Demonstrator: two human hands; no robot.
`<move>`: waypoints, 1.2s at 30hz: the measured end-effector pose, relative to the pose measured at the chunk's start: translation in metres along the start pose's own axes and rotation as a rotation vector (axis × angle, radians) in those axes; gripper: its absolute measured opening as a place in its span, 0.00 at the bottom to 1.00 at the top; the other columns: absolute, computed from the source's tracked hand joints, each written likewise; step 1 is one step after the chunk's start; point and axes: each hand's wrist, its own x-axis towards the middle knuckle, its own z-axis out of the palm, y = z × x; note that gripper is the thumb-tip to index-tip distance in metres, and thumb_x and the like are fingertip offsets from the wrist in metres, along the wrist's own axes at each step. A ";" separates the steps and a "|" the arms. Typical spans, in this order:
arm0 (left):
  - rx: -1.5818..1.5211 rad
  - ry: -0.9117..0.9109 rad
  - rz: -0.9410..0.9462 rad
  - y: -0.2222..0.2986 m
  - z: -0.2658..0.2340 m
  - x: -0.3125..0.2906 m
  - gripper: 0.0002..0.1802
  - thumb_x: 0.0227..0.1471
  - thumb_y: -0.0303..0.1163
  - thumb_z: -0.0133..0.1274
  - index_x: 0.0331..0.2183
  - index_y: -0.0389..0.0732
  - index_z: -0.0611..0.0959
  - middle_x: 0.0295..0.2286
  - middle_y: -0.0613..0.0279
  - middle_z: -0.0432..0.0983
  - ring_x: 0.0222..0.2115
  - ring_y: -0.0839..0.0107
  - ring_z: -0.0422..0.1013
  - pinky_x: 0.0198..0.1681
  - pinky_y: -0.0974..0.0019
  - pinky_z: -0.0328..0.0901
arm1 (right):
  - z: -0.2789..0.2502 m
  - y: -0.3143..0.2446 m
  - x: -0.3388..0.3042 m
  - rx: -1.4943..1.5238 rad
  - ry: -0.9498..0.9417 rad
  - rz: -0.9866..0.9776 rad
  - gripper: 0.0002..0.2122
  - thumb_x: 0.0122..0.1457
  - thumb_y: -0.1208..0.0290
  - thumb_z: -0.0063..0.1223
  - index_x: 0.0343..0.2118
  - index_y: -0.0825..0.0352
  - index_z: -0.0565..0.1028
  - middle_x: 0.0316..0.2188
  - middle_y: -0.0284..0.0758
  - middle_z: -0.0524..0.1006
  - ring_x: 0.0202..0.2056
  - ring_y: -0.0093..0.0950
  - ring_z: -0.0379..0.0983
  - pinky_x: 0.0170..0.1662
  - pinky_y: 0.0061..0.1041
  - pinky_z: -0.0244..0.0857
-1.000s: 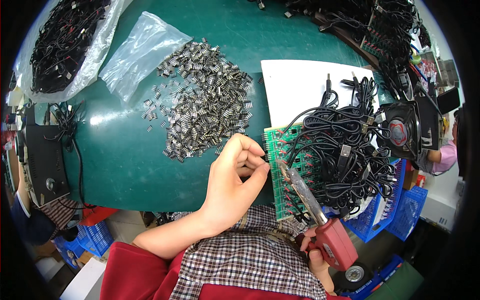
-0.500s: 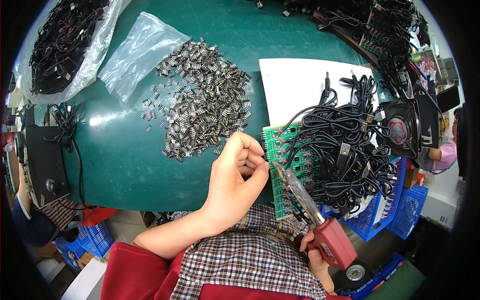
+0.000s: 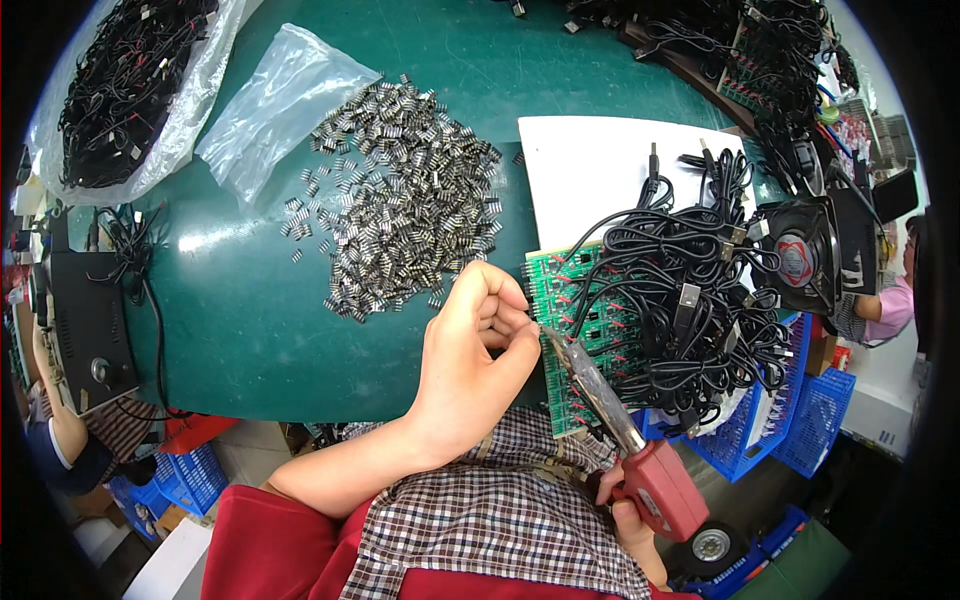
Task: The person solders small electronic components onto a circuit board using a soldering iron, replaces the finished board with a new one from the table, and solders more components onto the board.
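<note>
My left hand [image 3: 470, 375] is pinched closed at the left edge of a green circuit board panel [image 3: 556, 385]; whatever lies between its fingertips is too small to make out. My right hand [image 3: 630, 512] grips the handle of a red soldering gun [image 3: 665, 488]. Its metal tip reaches up-left to the board's edge, right beside my left fingertips. Small black pin headers line the upper part of that edge. Bundled black USB cables [image 3: 690, 300] lie over the board's right side, with red and black wire ends on it.
A heap of small black pin headers [image 3: 400, 220] covers the table's middle, beside a clear plastic bag [image 3: 280, 110]. The panel and cables partly overlap a white sheet [image 3: 570, 170]. A black fan [image 3: 800, 255] stands right; a black box with a knob [image 3: 95, 340] sits left. Blue crates [image 3: 815, 420] are below.
The soldering gun has shifted slightly left, bringing its tip closer to my left fingertips at the board's edge. My left hand has barely moved.
</note>
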 end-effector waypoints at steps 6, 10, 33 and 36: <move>0.007 0.004 -0.001 0.001 -0.001 -0.001 0.12 0.44 0.14 0.46 0.31 0.38 0.64 0.25 0.66 0.67 0.25 0.82 0.67 0.28 0.79 0.64 | 0.001 -0.001 -0.003 -0.003 0.018 -0.010 0.21 0.49 0.48 0.53 0.24 0.66 0.75 0.14 0.26 0.72 0.18 0.26 0.68 0.26 0.23 0.62; 0.046 0.001 0.006 0.003 -0.001 -0.001 0.12 0.45 0.15 0.47 0.32 0.38 0.64 0.25 0.66 0.67 0.25 0.82 0.67 0.28 0.79 0.64 | -0.001 -0.002 -0.006 0.002 0.021 0.008 0.20 0.48 0.49 0.53 0.23 0.66 0.75 0.15 0.28 0.72 0.19 0.26 0.69 0.25 0.23 0.61; 1.061 0.188 0.405 0.003 -0.018 0.009 0.08 0.40 0.25 0.57 0.28 0.39 0.76 0.23 0.60 0.69 0.20 0.64 0.68 0.22 0.64 0.62 | -0.002 0.010 -0.010 -0.141 0.024 -0.075 0.17 0.47 0.50 0.53 0.19 0.62 0.75 0.17 0.28 0.72 0.19 0.28 0.68 0.23 0.24 0.61; 1.074 0.175 0.413 0.002 -0.019 0.011 0.08 0.40 0.24 0.56 0.27 0.39 0.76 0.23 0.60 0.69 0.19 0.65 0.68 0.21 0.65 0.62 | -0.004 0.005 -0.009 -0.132 0.003 -0.017 0.16 0.47 0.51 0.52 0.19 0.62 0.75 0.17 0.27 0.72 0.20 0.28 0.68 0.23 0.25 0.61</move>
